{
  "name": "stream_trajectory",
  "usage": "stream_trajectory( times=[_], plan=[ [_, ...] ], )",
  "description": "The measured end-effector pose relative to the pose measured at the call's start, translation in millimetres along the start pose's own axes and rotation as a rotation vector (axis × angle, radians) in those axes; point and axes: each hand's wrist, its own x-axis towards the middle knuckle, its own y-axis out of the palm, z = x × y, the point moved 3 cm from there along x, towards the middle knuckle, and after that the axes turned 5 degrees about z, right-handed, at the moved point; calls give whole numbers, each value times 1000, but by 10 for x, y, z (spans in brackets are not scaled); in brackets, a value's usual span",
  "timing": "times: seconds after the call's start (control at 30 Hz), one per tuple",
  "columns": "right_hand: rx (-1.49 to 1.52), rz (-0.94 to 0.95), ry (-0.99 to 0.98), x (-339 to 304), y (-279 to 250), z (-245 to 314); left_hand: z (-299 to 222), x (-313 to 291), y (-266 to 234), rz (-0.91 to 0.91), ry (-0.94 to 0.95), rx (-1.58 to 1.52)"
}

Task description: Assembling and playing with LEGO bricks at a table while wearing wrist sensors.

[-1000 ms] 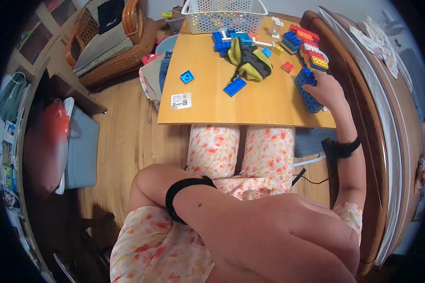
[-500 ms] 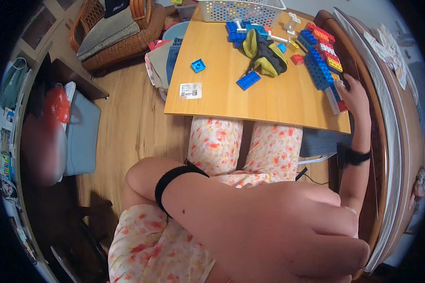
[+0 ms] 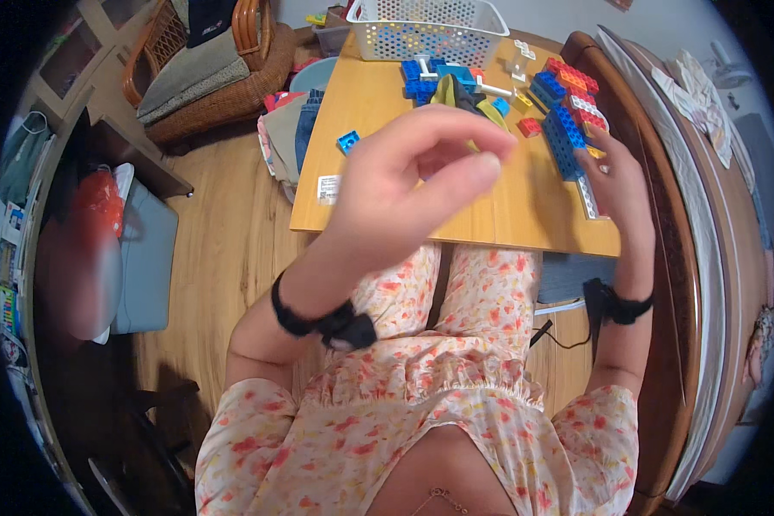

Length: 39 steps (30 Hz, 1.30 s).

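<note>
My left hand (image 3: 408,176) is raised over the middle of the table, fingers loosely curled and thumb apart from them. Nothing shows in it. Behind it lies a black and yellow-green cloth (image 3: 453,91), partly covered by the hand. At the right side, my right hand (image 3: 619,176) reaches over a row of joined toy building bricks (image 3: 563,142), blue, red, white and yellow. Its thumb and forefinger are apart around a yellow brick; whether they press on it I cannot tell. A loose red brick (image 3: 530,127) sits left of the row.
A white perforated basket (image 3: 430,34) stands at the table's far edge. Before it lie blue bricks (image 3: 419,86) with white parts. A small blue brick (image 3: 347,142) and a white label (image 3: 328,189) are at left. A wooden bed frame (image 3: 662,241) borders the right side.
My left hand has moved from close in front of me, low at the right, up and away over the table. My right hand stays at the brick row, its fingers now farther along it.
</note>
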Motion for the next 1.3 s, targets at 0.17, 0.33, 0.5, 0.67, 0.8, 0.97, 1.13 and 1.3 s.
stream_trajectory(
  times=[0.17, 0.33, 0.5, 0.67, 0.8, 0.97, 1.13, 1.3],
  plan=[
    [-84, 88, -221, 738, 765, 12, 979, 313, -123, 119, -179, 497],
    [-25, 66, -12, 1306, 1156, -139, 1435, 618, -68, 224, -210, 888],
    [58, 182, -60, 1483, 1311, 39, 1844, 767, -189, 190, -250, 975],
    [465, 176, -38, 1401, 1263, -60, 1925, 912, -329, 253, -327, 798],
    [424, 130, 116, 1441, 1213, -38, 1890, 902, -439, 65, -412, 563],
    [146, -306, -475, 1523, 1370, 95, 1859, 974, -575, -111, -334, 437],
    [85, -240, -594, 1523, 1515, 409, 2005, 938, -625, -147, -347, 491],
    [43, -175, -585, 1531, 1668, 538, 2138, 890, -592, -89, -339, 487]
  ],
)
